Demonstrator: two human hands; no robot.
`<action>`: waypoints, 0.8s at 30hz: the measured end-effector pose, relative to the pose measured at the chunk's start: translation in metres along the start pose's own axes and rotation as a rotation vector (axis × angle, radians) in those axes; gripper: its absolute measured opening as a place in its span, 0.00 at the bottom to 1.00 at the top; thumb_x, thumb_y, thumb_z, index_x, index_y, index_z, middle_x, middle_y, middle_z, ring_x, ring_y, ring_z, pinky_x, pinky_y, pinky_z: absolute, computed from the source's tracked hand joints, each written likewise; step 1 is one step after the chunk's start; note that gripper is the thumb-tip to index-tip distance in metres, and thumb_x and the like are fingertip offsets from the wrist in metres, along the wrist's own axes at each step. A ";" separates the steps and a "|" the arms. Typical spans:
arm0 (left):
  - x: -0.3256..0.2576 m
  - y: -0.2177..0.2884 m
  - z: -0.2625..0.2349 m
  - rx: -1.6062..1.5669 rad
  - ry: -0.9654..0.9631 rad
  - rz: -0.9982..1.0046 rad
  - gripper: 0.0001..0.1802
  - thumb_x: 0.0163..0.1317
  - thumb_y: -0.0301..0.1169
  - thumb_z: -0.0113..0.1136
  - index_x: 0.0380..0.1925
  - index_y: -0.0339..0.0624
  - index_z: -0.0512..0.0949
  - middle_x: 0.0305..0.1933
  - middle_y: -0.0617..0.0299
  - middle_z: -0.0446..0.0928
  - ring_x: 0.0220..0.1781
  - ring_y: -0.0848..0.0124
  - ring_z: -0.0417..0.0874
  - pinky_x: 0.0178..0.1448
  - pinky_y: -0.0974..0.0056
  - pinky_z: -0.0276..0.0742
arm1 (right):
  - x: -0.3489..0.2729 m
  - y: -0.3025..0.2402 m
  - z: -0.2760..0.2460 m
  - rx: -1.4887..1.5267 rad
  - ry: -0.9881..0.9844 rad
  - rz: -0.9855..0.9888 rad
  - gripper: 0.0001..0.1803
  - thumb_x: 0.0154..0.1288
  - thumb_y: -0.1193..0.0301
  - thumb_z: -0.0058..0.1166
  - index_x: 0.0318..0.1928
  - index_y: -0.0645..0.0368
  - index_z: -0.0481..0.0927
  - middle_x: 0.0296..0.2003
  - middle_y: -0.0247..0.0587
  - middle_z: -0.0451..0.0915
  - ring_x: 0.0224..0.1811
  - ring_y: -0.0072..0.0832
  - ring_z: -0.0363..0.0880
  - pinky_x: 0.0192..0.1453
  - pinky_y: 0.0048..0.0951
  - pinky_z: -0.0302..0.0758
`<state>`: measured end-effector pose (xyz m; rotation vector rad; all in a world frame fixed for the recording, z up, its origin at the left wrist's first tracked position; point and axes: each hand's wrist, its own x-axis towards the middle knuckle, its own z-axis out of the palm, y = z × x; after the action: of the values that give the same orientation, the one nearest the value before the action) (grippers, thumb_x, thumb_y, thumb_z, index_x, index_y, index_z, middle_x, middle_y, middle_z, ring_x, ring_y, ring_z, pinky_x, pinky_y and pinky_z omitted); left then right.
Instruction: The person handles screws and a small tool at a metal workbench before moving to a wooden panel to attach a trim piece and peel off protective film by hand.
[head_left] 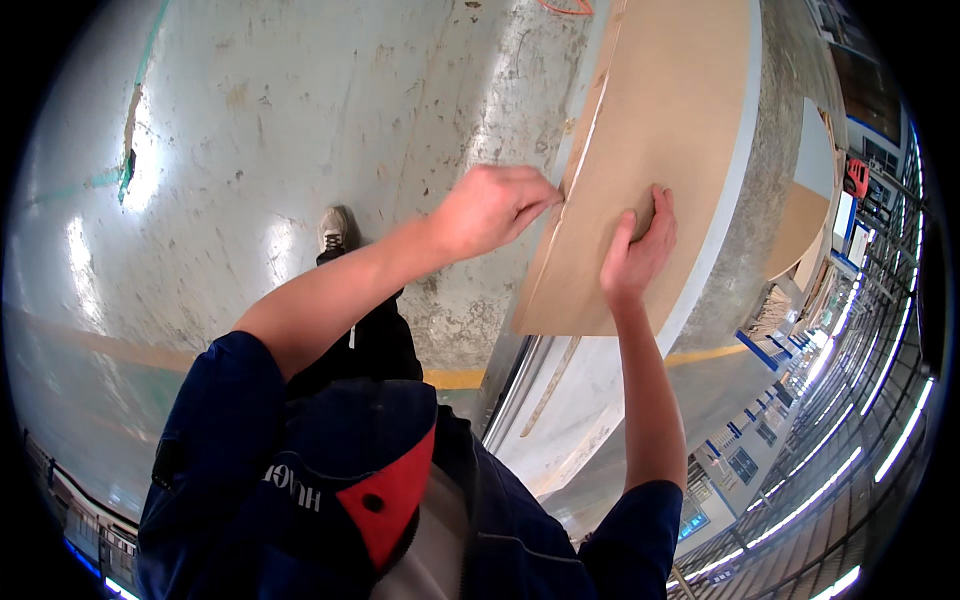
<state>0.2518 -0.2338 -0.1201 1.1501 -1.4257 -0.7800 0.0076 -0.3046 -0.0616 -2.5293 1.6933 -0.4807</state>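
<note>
A long brown cardboard sheet (668, 110) lies over a pale, flat panel and stretches away from me on the right. A ragged whitish line (597, 112) runs along its left edge. My left hand (490, 212) is closed in a pinch at that edge; whatever sits between the fingertips is too small to make out. On top of the cardboard rests my right hand (642, 250), its thumb and fingers apart, holding nothing.
Below the cardboard's near end, the pale panel (585, 385) with a metal rail shows. A scuffed grey floor (300, 120) spreads to the left, with my shoe (333, 230) on it. More cardboard sheets (805, 225) stand at the far right. An orange cord (568, 8) lies at the top.
</note>
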 end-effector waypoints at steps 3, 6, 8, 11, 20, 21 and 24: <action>-0.043 0.008 0.010 -0.022 -0.015 0.003 0.06 0.64 0.21 0.70 0.41 0.41 0.88 0.40 0.58 0.88 0.38 0.58 0.90 0.41 0.58 0.88 | -0.001 -0.001 0.001 0.030 -0.003 -0.011 0.30 0.76 0.64 0.54 0.73 0.65 0.72 0.73 0.61 0.72 0.75 0.57 0.69 0.79 0.55 0.62; -0.079 0.023 0.014 -0.049 -0.044 -0.014 0.06 0.64 0.22 0.71 0.40 0.41 0.88 0.39 0.58 0.87 0.38 0.58 0.90 0.39 0.58 0.88 | -0.002 0.001 0.001 0.041 -0.015 -0.010 0.30 0.77 0.64 0.53 0.73 0.65 0.71 0.73 0.61 0.72 0.75 0.57 0.69 0.79 0.55 0.62; -0.101 0.032 0.017 -0.052 -0.061 0.011 0.06 0.64 0.22 0.71 0.40 0.41 0.88 0.39 0.57 0.86 0.38 0.58 0.90 0.39 0.58 0.88 | -0.001 0.002 0.001 0.055 -0.020 0.001 0.30 0.77 0.64 0.53 0.73 0.66 0.71 0.74 0.61 0.71 0.75 0.57 0.69 0.79 0.55 0.62; -0.110 0.039 0.014 -0.072 -0.074 -0.010 0.04 0.65 0.23 0.71 0.39 0.41 0.88 0.37 0.57 0.85 0.39 0.58 0.90 0.39 0.59 0.88 | -0.002 0.007 0.002 0.084 -0.017 0.009 0.30 0.77 0.65 0.52 0.74 0.66 0.71 0.74 0.62 0.70 0.76 0.57 0.68 0.79 0.55 0.62; -0.024 0.008 0.016 -0.058 0.157 -0.101 0.03 0.66 0.25 0.70 0.39 0.41 0.88 0.39 0.55 0.87 0.38 0.55 0.88 0.42 0.57 0.87 | 0.000 0.006 0.006 0.073 -0.010 -0.001 0.28 0.78 0.65 0.51 0.73 0.66 0.72 0.74 0.64 0.70 0.76 0.57 0.68 0.80 0.54 0.62; -0.032 0.010 0.017 -0.049 0.120 -0.095 0.03 0.66 0.25 0.69 0.39 0.41 0.88 0.39 0.56 0.86 0.39 0.56 0.88 0.42 0.57 0.87 | 0.001 0.005 0.007 0.074 -0.008 -0.001 0.28 0.78 0.65 0.52 0.73 0.66 0.72 0.74 0.64 0.70 0.77 0.57 0.68 0.80 0.54 0.62; -0.074 0.025 0.023 -0.027 -0.004 -0.049 0.03 0.67 0.24 0.69 0.39 0.43 0.88 0.37 0.58 0.84 0.39 0.58 0.88 0.42 0.57 0.86 | 0.000 0.008 0.005 0.042 0.007 -0.012 0.27 0.79 0.66 0.51 0.73 0.67 0.73 0.73 0.61 0.72 0.77 0.54 0.69 0.81 0.50 0.65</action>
<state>0.2197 -0.1597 -0.1261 1.1669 -1.3911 -0.8336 0.0023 -0.3087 -0.0678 -2.5128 1.6535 -0.5217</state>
